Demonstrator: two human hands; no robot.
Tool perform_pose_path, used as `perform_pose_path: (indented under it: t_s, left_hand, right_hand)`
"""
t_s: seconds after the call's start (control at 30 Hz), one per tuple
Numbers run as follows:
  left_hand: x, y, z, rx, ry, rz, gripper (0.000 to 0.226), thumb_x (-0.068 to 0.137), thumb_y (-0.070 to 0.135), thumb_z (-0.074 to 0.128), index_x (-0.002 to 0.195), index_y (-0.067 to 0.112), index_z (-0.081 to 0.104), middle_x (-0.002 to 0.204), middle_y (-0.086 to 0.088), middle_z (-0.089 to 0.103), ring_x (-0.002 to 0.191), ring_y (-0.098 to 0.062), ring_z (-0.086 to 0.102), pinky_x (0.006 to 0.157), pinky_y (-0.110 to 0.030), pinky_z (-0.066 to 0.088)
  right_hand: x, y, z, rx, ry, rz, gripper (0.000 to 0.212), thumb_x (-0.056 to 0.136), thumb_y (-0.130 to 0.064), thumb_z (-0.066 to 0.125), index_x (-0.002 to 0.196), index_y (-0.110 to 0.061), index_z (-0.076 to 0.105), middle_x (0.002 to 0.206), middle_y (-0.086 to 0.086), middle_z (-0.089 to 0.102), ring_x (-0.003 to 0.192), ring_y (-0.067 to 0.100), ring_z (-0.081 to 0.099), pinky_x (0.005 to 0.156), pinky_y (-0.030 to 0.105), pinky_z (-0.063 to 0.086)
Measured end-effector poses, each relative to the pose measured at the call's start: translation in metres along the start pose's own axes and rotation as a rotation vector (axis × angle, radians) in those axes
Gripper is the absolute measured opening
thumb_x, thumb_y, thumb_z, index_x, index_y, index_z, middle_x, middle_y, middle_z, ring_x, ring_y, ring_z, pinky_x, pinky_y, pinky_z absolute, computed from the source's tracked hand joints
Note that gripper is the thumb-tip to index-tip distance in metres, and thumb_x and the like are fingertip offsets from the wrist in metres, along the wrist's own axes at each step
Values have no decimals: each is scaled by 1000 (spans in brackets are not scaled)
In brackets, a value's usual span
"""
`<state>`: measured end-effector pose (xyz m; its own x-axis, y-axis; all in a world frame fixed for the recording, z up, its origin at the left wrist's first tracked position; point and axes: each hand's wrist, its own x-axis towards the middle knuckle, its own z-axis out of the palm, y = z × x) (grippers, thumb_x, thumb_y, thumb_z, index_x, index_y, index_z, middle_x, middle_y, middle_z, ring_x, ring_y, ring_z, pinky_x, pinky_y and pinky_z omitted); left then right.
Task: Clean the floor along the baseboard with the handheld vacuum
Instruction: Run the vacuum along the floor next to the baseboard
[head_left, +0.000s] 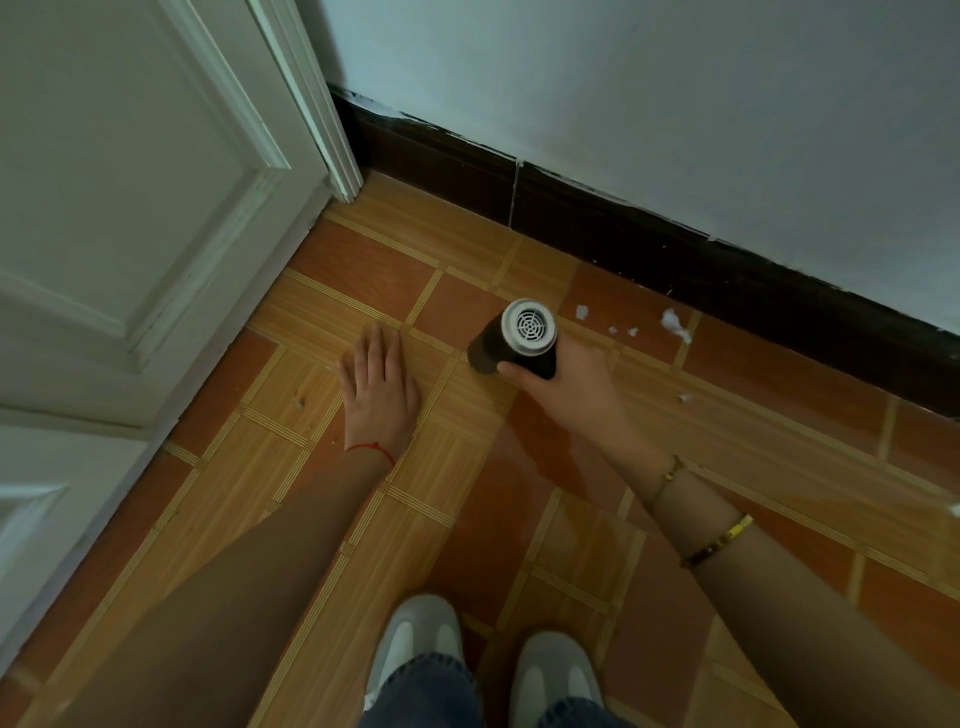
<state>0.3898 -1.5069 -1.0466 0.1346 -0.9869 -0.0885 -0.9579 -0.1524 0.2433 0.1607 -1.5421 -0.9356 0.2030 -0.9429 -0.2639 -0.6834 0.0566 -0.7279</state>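
Observation:
My right hand (566, 384) grips the handheld vacuum (519, 338), a dark cylinder whose silver vented end faces up toward me; its lower end points down at the orange tiled floor (457, 499). White fluff scraps (675, 323) lie on the floor just right of the vacuum, close to the dark baseboard (675, 249). A smaller white scrap (685, 398) lies further right. My left hand (379, 384) rests flat on the floor, fingers straight, left of the vacuum and apart from it.
A white panelled door (130, 234) and its frame (332, 145) fill the left side, meeting the baseboard at the corner. The pale wall (675, 93) rises above the baseboard. My two white shoes (415, 644) stand at the bottom centre. Small specks (298, 402) dot the floor near the door.

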Motion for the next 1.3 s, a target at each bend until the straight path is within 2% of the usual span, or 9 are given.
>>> perform_pose_path:
  t_s: [0.1,0.17,0.33,0.53,0.7,0.9,1.03,1.2,1.3]
  left_hand:
    - [-2,4,2,-4,12,-14,57,106,30,30,158,8,19,167,-15,12,155,-31,4,124,-57,5]
    - [-3,7,3,-3,16,-1,56,105,31,25,157,9,21,166,-15,15,155,-31,7,124,-58,6]
    - [1,20,6,-30,-3,64,55,105,29,26,157,10,23,165,-15,18,155,-31,9,123,-60,7]
    - [9,49,11,-41,-8,150,56,102,33,22,155,13,29,162,-13,27,153,-32,16,120,-67,11]
    - [13,69,17,-31,5,199,52,102,32,27,150,14,35,158,-12,33,151,-32,21,119,-68,4]
    - [13,73,25,-20,33,182,52,101,32,31,150,14,35,159,-13,31,151,-34,20,119,-68,5]
    - [14,71,25,-41,46,178,52,99,32,35,149,14,37,158,-12,32,151,-33,21,119,-67,4]
    - [13,73,23,-58,52,179,54,97,32,35,148,15,39,157,-11,35,150,-33,22,119,-67,5]
    - [13,73,22,-70,62,181,54,97,31,36,148,15,40,157,-11,35,150,-33,23,119,-67,5]
  right_hand:
    - [-2,2,-6,19,-19,43,56,84,-48,69,131,-20,54,108,-3,68,79,10,65,70,30,56]
    - [-2,4,-7,-13,16,24,58,84,-47,70,133,-20,53,117,-3,67,95,13,65,79,28,52]
    - [-8,6,-5,-48,-7,49,67,79,-62,63,134,-26,51,121,-3,66,108,28,61,88,48,54]
    - [-14,25,-13,-57,227,118,63,84,-50,67,135,-15,51,121,1,68,106,19,65,84,35,55]
    - [-17,37,-28,-49,155,128,62,85,-46,69,137,-17,50,123,-2,66,108,11,61,68,3,39]
    - [-11,48,-41,-58,276,183,73,83,-58,63,142,-20,42,127,0,65,112,18,63,88,38,56]
    - [-5,40,-36,-67,168,143,67,85,-50,66,140,-16,46,128,2,64,113,15,60,84,18,45]
    - [0,38,-31,-99,293,156,68,85,-54,65,138,-15,46,122,3,67,107,20,64,79,28,52]
    - [2,37,-28,-72,268,134,68,85,-51,67,141,-17,44,126,1,65,111,17,62,81,20,47]
